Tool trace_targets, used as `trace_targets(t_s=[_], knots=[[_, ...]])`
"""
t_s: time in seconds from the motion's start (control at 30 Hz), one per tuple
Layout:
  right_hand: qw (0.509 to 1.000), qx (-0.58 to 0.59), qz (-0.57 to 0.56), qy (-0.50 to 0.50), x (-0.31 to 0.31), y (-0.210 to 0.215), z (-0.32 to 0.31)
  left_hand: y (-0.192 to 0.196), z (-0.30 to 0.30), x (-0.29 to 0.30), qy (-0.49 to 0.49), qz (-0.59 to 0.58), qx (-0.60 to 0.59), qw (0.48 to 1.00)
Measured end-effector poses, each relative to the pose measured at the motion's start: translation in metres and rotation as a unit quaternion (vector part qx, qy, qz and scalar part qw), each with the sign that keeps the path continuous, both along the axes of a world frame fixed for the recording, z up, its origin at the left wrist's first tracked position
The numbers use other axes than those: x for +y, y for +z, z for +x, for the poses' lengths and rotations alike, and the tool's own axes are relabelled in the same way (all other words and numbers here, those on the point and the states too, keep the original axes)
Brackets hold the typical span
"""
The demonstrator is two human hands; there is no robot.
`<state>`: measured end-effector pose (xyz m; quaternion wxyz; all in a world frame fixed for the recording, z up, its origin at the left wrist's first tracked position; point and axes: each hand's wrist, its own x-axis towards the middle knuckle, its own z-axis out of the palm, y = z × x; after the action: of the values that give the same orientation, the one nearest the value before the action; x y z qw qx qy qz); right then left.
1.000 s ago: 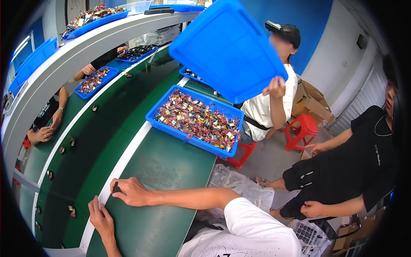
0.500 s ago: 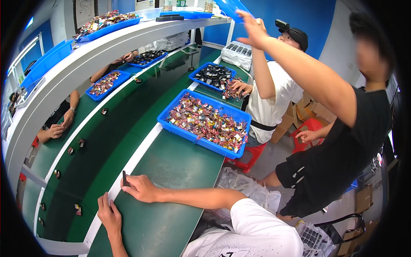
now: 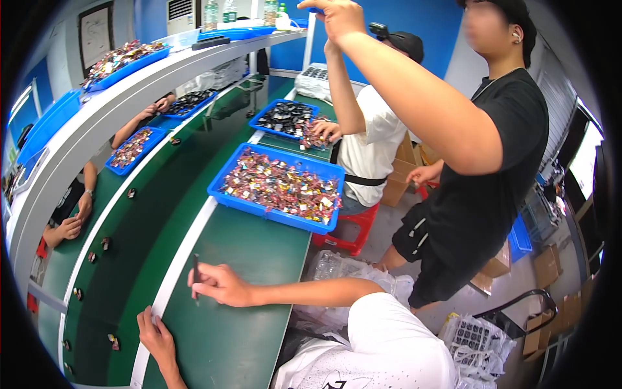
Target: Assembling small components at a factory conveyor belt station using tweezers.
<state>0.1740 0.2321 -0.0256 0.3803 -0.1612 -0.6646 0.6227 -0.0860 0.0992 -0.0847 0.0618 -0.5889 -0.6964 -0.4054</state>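
In my right hand (image 3: 223, 285) is a slim black pen-like stick (image 3: 196, 269), pinched upright between thumb and fingers above the green tabletop (image 3: 259, 243). Its exact kind is too small to tell. My left hand (image 3: 157, 334) rests on the white rail (image 3: 170, 285) along the belt, fingers loosely bent and apart, with nothing visible in it. Beyond my right hand stands a large blue tray (image 3: 269, 212) heaped with small parts with reddish wires (image 3: 282, 181). Several small dark parts lie on the green conveyor belt (image 3: 146, 240), one (image 3: 114, 341) near my left hand.
A white-framed shelf (image 3: 123, 84) with blue trays arches over the belt. A standing person in black (image 3: 499, 129) reaches upward at right. Farther along, a seated person in white (image 3: 376, 136) handles parts beside a tray of black pieces (image 3: 285, 118). Wrapped trays (image 3: 476, 343) lie low at right.
The whole view has shifted. My right hand has drawn slightly away from the rail, the stick still in it. The blue tray raised by the standing person has almost left the picture.
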Motion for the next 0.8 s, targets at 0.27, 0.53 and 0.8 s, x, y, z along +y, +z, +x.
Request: trace_targets(t_s=[0.27,0.53,0.8], knots=[[0.806,0.218,-0.017,-0.550,-0.060,0.026,0.250,-0.019,-0.011,-0.004,-0.007,0.016,-0.016,1.000],[0.472,0.080,0.155,-0.864,-0.133,0.008,0.572,-0.027,-0.018,0.004,-0.014,0.021,-0.011,1.000],[0.663,0.148,-0.226,-0.699,-0.075,-0.162,0.303,-0.010,-0.001,0.002,-0.001,0.026,0.012,1.000]])
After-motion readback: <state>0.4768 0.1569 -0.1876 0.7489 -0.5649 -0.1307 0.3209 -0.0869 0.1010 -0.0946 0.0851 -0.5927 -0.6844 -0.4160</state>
